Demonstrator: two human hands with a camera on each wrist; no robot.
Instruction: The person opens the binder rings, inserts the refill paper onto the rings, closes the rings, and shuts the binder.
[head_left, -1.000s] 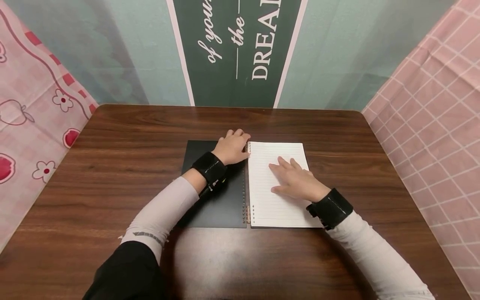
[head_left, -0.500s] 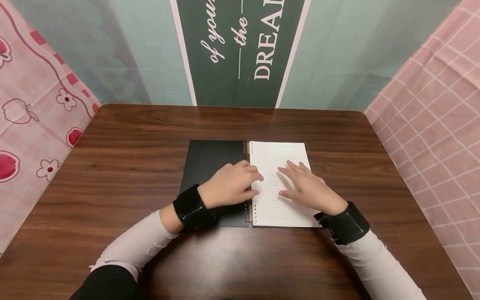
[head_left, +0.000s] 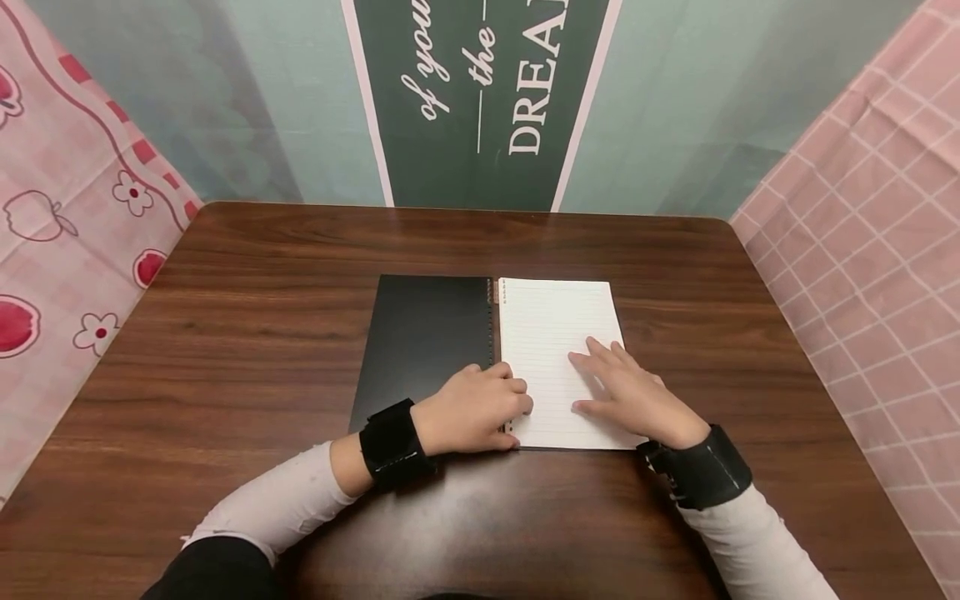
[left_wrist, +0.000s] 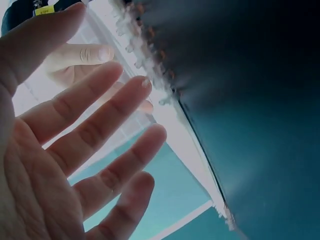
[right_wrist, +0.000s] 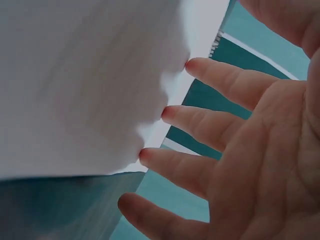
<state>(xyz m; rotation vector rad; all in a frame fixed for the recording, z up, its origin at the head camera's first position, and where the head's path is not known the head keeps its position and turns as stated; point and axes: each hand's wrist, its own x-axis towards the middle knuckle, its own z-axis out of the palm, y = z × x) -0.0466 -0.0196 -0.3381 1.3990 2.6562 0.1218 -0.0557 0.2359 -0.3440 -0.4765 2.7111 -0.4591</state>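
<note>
A ring-bound notebook lies spread on the table, its black cover [head_left: 431, 333] on the left and a white lined page [head_left: 551, 321] on the right. At the lower end of the binding is my left hand [head_left: 474, 410], fingers bent a little and apart. The left wrist view shows these fingers beside the row of rings [left_wrist: 145, 47], with nothing between them. My right hand [head_left: 636, 398] has its fingers spread over the page's lower right part. In the right wrist view its fingertips [right_wrist: 170, 113] touch the paper.
The brown wooden table [head_left: 247, 333] reaches past the notebook on all sides. A green printed cloth [head_left: 480, 125] hangs behind its far edge. Pink cloths hang at the left [head_left: 67, 250] and right [head_left: 862, 208].
My left hand has come down along the binding from its top end to its lower end. The right hand has slid slightly towards the lower right of the page.
</note>
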